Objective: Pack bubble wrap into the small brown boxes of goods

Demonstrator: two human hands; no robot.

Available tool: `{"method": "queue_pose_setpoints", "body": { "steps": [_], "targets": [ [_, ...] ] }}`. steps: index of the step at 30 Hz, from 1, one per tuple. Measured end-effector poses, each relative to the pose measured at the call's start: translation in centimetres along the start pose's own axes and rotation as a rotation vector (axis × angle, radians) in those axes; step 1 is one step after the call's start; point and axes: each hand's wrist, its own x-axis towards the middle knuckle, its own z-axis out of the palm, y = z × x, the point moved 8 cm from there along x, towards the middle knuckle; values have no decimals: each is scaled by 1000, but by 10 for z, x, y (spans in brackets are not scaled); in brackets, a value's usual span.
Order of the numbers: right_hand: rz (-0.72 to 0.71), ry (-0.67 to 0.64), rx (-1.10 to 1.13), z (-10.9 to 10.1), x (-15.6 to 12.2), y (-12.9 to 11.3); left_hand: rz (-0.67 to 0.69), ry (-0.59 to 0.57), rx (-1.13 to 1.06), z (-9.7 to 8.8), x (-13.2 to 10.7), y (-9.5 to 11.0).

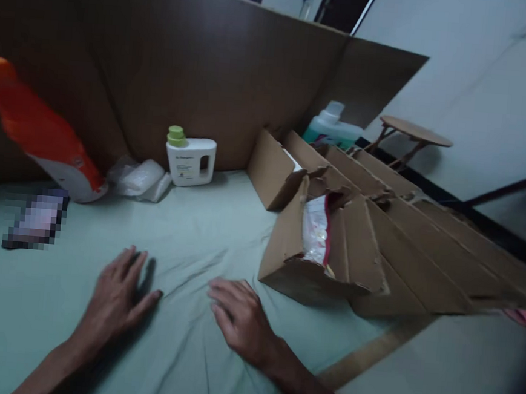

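Both hands hold nothing. From the head camera I see my left hand (pixel 118 298) pressed palm-down with its fingers spread, and my right hand (pixel 239 319) resting flat beside it, the two close but apart. Under both palms is a pale green sheet (pixel 196 234), creased between and ahead of them, which covers the whole surface.

Just ahead and to the right of the right hand lies a torn cardboard box (pixel 281 247) on its side, with a white and red packet (pixel 316 228) showing in its mouth. Farther ahead of the left hand stands a white bottle (pixel 190 161) with a green cap, upright, a crumpled plastic bundle (pixel 139 178) just beside it. Far left of that hand an orange and white pouch (pixel 36 127) leans tilted.

Behind everything a tall cardboard sheet (pixel 186 63) stands as a wall. Beyond the box I see a teal bottle (pixel 332 128), a small round wooden table (pixel 414 131) and a plain white wall (pixel 481 87). The room is dim.
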Motion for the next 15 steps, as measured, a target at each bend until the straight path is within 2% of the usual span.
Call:
{"method": "queue_pose_setpoints", "body": {
  "steps": [3,5,7,8,10,12,15],
  "targets": [
    [93,216,-79,-60,-81,10,156,-192,-269,36,9,79],
    [247,415,-195,-106,-127,28,216,-319,-462,62,18,139],
    [435,555,-266,-139,-160,50,224,-417,-643,85,23,196],
    [523,570,-265,-147,-170,62,211,-428,-724,94,24,221],
    [634,535,-189,-151,-179,84,168,-399,-841,108,19,261],
    [653,516,-63,-147,-180,100,148,-395,-898,120,4,294],
    [611,569,89,-145,-182,114,177,-495,-930,136,-23,333]
  ]
}}
